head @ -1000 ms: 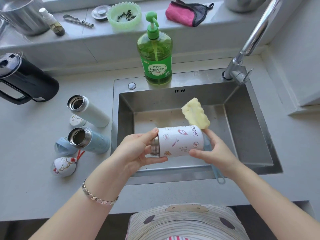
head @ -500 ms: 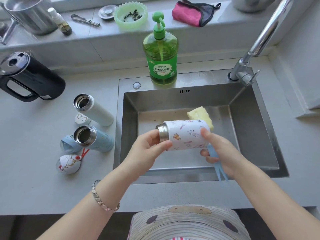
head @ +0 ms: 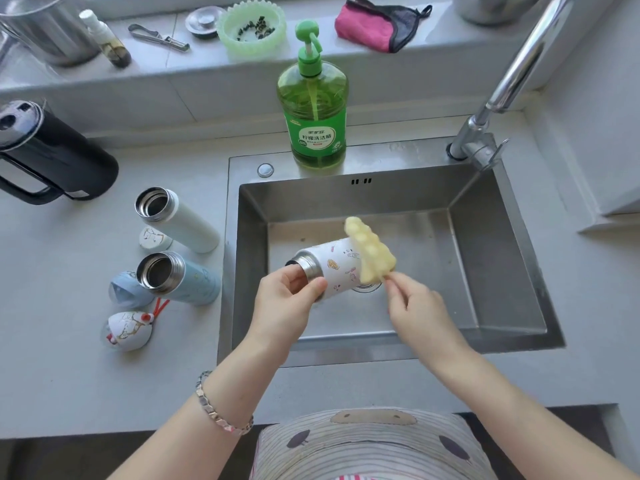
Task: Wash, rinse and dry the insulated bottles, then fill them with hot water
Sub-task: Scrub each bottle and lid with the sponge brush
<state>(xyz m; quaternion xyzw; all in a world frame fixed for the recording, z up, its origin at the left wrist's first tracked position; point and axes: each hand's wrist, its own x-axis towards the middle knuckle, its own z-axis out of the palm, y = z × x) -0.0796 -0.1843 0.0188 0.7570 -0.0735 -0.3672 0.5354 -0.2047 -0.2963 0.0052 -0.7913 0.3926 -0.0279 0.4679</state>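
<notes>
your left hand (head: 287, 299) holds the printed bottle (head: 334, 271) over the sink (head: 502, 265), fingers wrapped round its steel neck, the open mouth tilted toward the left and the base pointing away to the right. your right hand (head: 412, 306) pinches the thin handle of the sponge (head: 369, 251), fingers closed on it, and the yellow head lies against the bottle's upper side. on the table (head: 69, 358) left of the sink are two more open bottles, the white bottle (head: 183, 226) behind and the blue bottle (head: 190, 282) in front. a soap bottle (head: 317, 109) stands on the sink's back rim, and a black jug (head: 59, 161) is at far left
</notes>
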